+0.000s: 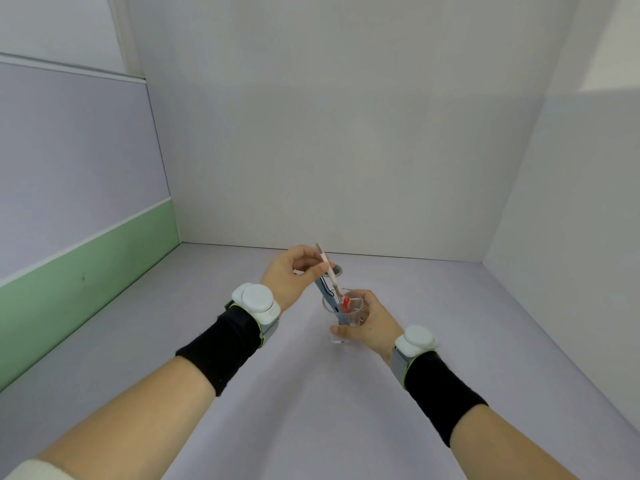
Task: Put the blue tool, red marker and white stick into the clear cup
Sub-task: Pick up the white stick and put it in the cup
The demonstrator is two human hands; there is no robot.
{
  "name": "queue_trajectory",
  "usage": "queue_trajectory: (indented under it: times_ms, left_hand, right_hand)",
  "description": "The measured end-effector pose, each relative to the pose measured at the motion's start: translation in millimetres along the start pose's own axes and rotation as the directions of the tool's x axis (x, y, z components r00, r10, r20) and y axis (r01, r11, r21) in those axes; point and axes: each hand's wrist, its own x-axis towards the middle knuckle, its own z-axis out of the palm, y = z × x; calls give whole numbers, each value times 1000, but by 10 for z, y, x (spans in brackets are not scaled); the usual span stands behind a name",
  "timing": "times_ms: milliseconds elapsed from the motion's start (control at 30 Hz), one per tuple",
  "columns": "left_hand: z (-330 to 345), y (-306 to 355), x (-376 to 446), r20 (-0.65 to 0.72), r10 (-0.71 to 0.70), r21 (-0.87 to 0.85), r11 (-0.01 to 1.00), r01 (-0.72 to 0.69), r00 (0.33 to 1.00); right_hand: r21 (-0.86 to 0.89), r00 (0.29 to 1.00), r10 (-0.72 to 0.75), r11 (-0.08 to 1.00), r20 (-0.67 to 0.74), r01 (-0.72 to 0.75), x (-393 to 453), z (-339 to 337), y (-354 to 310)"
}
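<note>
The head view looks down at your two bare forearms reaching over a pale lilac worktop (311,393) enclosed by plain grey-white walls, with a green band low on the left wall (86,282).

Your right hand (369,323) is wrapped around a small clear plastic cup (355,315), thumb across the near side and fingers curled behind it, holding it upright on or just above the worktop; you cannot tell which.

Inside the cup stands a slim blue tool (327,295) with a thin black cord loop, leaning up and to the left so its upper end passes out over the rim. Beside it in the cup is the red marker (346,303), of which only a bright red end shows clearly.

Your left hand (294,277) is raised above and to the left of the cup, fingers pinched closed around a thin white stick (329,270). The stick tilts, its top pointing up past your fingertips and its lower end reaching down to the cup's rim, close against the blue tool. Whether its tip is already inside the cup is hard to tell.

Each wrist carries a round white device on a grey strap (256,301) (417,337), with a black band on the forearm behind it. A small round dark object (337,270) lies on the worktop behind your left hand, too blurred to identify.
</note>
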Motion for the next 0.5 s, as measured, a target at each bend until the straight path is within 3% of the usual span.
queue_trajectory:
  times_ms: [167, 500]
  left_hand:
    - [7, 37, 30, -95, -4, 55, 998, 9, 995]
    - [35, -49, 98, 15, -189, 12, 982, 189, 982]
  right_hand:
    - [-46, 999, -6, 999, 33, 7, -7, -30, 10]
    - [-58, 995, -2, 998, 97, 7, -26, -12, -13]
